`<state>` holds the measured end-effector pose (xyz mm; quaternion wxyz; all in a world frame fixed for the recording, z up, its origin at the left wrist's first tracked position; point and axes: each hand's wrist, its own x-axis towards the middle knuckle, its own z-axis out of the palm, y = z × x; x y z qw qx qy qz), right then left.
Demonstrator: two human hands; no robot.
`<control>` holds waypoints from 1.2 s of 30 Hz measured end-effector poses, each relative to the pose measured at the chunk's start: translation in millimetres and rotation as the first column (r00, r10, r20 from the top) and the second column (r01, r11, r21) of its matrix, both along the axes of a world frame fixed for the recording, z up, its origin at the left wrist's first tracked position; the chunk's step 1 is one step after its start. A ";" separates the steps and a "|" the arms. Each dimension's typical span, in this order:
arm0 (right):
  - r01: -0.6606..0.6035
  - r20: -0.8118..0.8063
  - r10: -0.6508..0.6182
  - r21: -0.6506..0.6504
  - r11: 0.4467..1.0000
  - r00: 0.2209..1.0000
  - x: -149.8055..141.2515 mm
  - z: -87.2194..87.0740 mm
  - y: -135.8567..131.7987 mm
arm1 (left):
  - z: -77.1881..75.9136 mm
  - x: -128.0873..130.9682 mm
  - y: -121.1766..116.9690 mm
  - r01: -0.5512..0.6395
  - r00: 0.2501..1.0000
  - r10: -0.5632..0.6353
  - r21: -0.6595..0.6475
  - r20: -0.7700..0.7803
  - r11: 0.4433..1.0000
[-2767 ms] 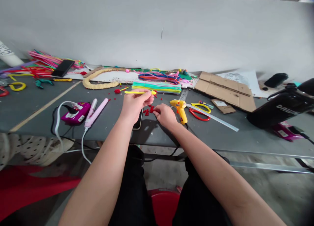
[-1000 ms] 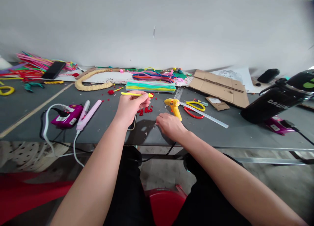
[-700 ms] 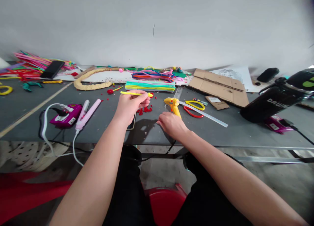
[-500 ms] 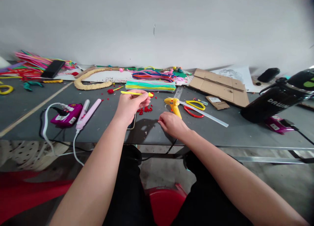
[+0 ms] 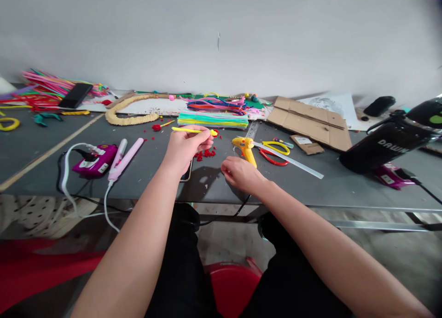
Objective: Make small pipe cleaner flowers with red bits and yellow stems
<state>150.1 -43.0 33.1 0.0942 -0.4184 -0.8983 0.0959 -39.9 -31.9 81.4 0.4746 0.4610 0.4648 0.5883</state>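
Observation:
My left hand (image 5: 188, 147) pinches a yellow pipe cleaner (image 5: 188, 130) above the table; its right end is a yellow tuft with a bit of red beside it. Just below lie small red fuzzy pieces (image 5: 206, 153), and a phone (image 5: 187, 172) shows partly from under the hand. My right hand (image 5: 243, 174) is closed, fingers curled inward; whatever they may hold is hidden. Right behind it, a yellow glue gun (image 5: 247, 150) with a long clear glue stick (image 5: 293, 159) lies on its side.
Bundled pipe cleaners (image 5: 212, 120) lie at the back. Pliers with red and yellow handles (image 5: 274, 152), cardboard (image 5: 309, 120) and a black bottle (image 5: 380, 145) are to the right. Leftward are a pink hair straightener (image 5: 126, 159), a purple power strip (image 5: 96, 161) and a red pipe-cleaner flower (image 5: 157, 127).
My right hand has shifted slightly left, away from the glue gun. My left hand keeps its pinch on the yellow pipe cleaner, and the view has turned very slightly.

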 end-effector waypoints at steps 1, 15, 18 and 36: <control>0.002 0.019 -0.002 0.004 1.000 1.000 -0.3 0.4 -0.1 | -0.1 -0.3 0.1 0.000 1.000 0.000 0.000 -0.002 1.000; 0.029 0.132 -0.037 0.061 0.998 0.991 -3.4 4.1 -6.2 | 3.1 1.1 -2.3 0.001 1.000 -0.001 -0.019 -0.007 1.000; 0.022 0.123 -0.031 0.069 0.997 0.992 -3.0 2.0 -6.3 | 2.4 0.6 -1.9 0.001 1.000 -0.001 -0.011 -0.015 1.000; 0.041 -0.401 -0.143 -0.251 0.967 0.905 9.1 10.3 -1.4 | 0.6 2.1 -2.3 0.034 0.999 -0.034 -0.007 -0.027 0.999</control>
